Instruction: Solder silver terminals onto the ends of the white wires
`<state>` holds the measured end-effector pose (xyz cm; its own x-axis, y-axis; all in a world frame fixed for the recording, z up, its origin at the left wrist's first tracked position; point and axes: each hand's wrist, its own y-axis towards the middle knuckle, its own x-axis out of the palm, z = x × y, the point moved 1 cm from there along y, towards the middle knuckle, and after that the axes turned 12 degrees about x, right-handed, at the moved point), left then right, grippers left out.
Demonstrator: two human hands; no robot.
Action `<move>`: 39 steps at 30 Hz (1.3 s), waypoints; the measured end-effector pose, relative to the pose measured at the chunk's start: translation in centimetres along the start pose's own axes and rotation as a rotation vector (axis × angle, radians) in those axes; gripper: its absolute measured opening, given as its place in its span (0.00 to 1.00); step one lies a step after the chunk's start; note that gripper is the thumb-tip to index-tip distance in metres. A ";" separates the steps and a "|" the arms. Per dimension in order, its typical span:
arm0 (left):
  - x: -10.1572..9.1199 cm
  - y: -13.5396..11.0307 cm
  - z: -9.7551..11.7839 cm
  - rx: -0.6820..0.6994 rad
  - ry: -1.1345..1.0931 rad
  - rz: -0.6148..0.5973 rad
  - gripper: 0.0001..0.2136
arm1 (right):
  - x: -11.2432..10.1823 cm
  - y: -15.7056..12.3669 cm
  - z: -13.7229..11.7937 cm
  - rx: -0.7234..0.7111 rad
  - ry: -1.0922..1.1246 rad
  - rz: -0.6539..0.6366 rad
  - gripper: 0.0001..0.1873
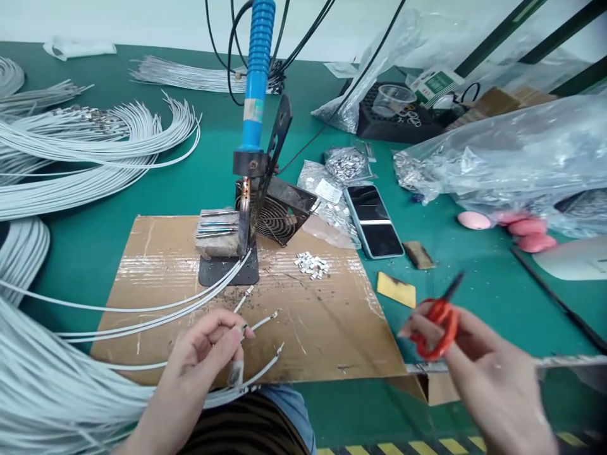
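Note:
My left hand (203, 354) is closed on several thin white wires (156, 316) that fan out over a cardboard sheet (327, 335), their metal-tipped ends pointing right. My right hand (484, 373) holds red-handled scissors (439, 325), blurred by motion, to the right of the cardboard above the green table. A blue-handled soldering iron (257, 69) stands upright in a black stand (230, 268) at the cardboard's far edge. A small pile of metal terminals (312, 264) lies beside the stand.
Big bundles of white wire (85, 145) cover the left side of the green table (474, 297). A small fan (279, 215), a phone (374, 221), a yellow sponge piece (396, 289), bags of metal parts (512, 158) and pink items (526, 227) lie to the right.

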<state>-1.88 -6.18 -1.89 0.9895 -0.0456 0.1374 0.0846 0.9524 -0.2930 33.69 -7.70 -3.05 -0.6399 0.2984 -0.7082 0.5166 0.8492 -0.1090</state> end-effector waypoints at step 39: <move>0.5 -1.0 0.6 -0.054 0.044 -0.053 0.18 | 10.6 -7.7 -9.8 -0.530 0.000 -0.455 0.20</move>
<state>-1.55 -6.92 -0.93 0.9875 -0.1098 0.1131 0.1421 0.9306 -0.3372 17.35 -6.78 -2.92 -0.7266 -0.1373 -0.6732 -0.1497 0.9879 -0.0399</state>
